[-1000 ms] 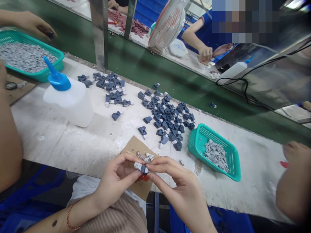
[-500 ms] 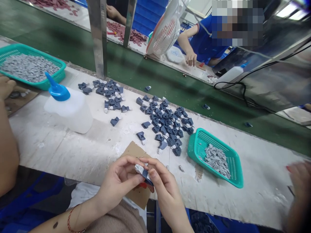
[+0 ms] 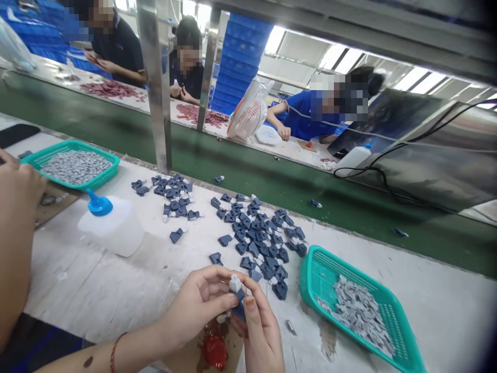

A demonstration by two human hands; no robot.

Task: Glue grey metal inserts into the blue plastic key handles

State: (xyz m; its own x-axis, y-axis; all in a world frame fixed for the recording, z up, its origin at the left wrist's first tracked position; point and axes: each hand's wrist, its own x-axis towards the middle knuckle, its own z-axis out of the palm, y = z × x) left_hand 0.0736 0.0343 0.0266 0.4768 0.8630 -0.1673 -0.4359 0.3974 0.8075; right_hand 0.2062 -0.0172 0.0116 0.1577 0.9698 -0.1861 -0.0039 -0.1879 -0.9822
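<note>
Close over the table's near edge, the fingers of my left hand and my right hand are closed round one small dark blue plastic part. Its light grey tip points up between the fingertips; the lower end is partly hidden by my right thumb. Under my hands lies a brown cardboard sheet bearing a glossy red lump in a dark wet stain. Just beyond is a pile of similar blue parts, many with grey tips. A loose grey piece rests right of my right hand.
To the right stands a green basket of small grey pieces; a second green basket is at far left. A white bottle with a blue cap stands left. Behind a metal post runs a green belt. A co-worker's arm reaches in at left.
My view has tilted up, showing more co-workers across the belt. Both hands keep hold of the blue part, now turned more upright, and the red lump below is more exposed.
</note>
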